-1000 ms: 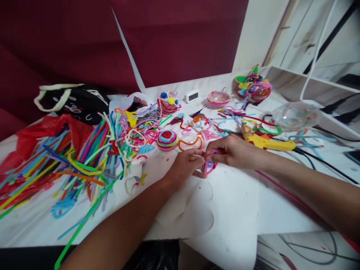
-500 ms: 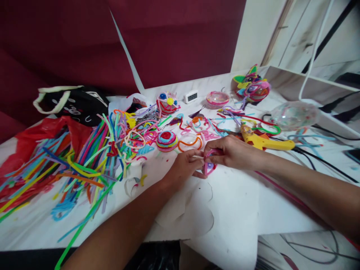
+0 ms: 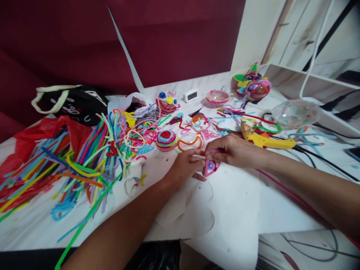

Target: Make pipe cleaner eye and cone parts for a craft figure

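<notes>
White paper (image 3: 236, 206) is laid on the desk (image 3: 281, 215), on the near side of the yellow glue gun (image 3: 270, 143). Left of the gun and slightly nearer, a pink piece with a purple bead (image 3: 211, 166) is gripped by both hands: its left edge is held in the fingers of the left hand (image 3: 184, 165), its top pinched by thumb and forefinger of the right hand (image 3: 229, 150). Farther left of the gun, a striped dome (image 3: 167, 140) is noted. Beyond the gun, to its left, a digital clock (image 3: 191, 96) is found standing.
</notes>
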`<action>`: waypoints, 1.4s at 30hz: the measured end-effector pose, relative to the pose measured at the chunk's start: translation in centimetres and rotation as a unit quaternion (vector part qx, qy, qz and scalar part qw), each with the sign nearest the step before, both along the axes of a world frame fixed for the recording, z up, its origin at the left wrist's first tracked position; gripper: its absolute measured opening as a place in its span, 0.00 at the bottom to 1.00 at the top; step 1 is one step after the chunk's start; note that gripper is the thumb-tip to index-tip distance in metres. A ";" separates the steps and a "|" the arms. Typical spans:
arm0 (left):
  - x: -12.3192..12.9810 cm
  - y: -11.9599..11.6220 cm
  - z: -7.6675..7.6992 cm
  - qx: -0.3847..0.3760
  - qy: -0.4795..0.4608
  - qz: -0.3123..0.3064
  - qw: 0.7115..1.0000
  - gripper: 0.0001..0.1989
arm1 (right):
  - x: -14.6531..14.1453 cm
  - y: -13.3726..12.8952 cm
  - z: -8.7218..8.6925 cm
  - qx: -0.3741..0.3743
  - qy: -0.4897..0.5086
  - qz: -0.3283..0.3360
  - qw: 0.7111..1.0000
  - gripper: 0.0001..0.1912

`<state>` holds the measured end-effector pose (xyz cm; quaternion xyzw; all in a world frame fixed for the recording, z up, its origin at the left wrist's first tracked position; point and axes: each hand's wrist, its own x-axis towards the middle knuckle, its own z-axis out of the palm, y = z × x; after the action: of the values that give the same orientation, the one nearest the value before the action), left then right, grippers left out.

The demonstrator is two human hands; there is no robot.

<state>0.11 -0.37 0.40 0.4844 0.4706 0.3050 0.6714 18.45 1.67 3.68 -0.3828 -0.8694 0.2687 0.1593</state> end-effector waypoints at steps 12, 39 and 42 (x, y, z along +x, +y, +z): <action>0.1 -0.1 0.0 -0.006 -0.004 0.025 1.000 0.17 | -0.3 -0.1 -0.3 0.033 0.018 0.007 0.999 0.09; 0.1 -0.4 -0.1 -0.002 -0.029 0.047 0.998 0.21 | -0.4 -0.3 -0.9 0.059 0.018 -0.015 0.998 0.08; 0.0 -0.4 0.2 0.009 -0.023 0.048 0.999 0.20 | -0.1 -0.4 -0.6 0.038 0.026 -0.033 0.998 0.09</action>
<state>0.16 -0.81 0.59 0.4602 0.4747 0.3527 0.6621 18.35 1.25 3.09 -0.3979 -0.8614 0.2396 0.2054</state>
